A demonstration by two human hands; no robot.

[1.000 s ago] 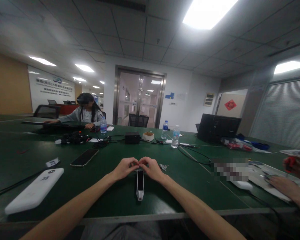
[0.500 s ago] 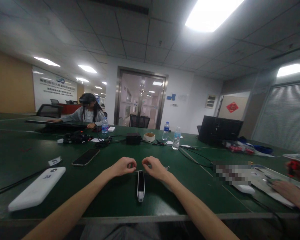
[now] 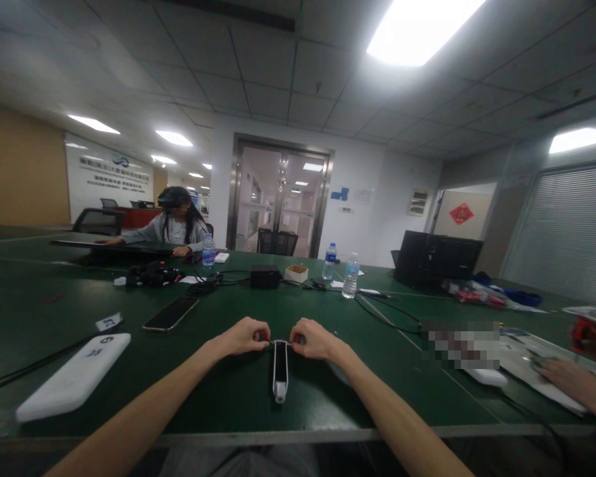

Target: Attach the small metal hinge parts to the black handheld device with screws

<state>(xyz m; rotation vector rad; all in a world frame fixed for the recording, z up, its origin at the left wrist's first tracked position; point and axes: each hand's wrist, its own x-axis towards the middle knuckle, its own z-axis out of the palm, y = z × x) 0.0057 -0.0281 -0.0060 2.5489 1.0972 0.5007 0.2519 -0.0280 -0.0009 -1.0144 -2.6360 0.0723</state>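
Observation:
A long, narrow device with a white frame and a dark top (image 3: 281, 364) lies on the green table, its pale end pointing toward me. My left hand (image 3: 248, 334) is closed in a pinch at the left of its far end. On the opposite side, my right hand (image 3: 314, 339) is also pinched closed, level with the left. Thin bits reach from the far end toward both sets of fingertips. Whatever the fingers hold is too small to make out.
A white numbered case (image 3: 74, 377) and a phone (image 3: 171, 313) lie to the left. Water bottles (image 3: 350, 277), a black box (image 3: 265, 275) and cables are farther back. At right, another person's hand (image 3: 566, 381) rests by papers. A monitor (image 3: 440, 258) stands behind. Someone sits across the table.
My right hand has shifted slightly right and toward me, widening the space between my hands. My left hand has lowered a little. The narrow device stays in place.

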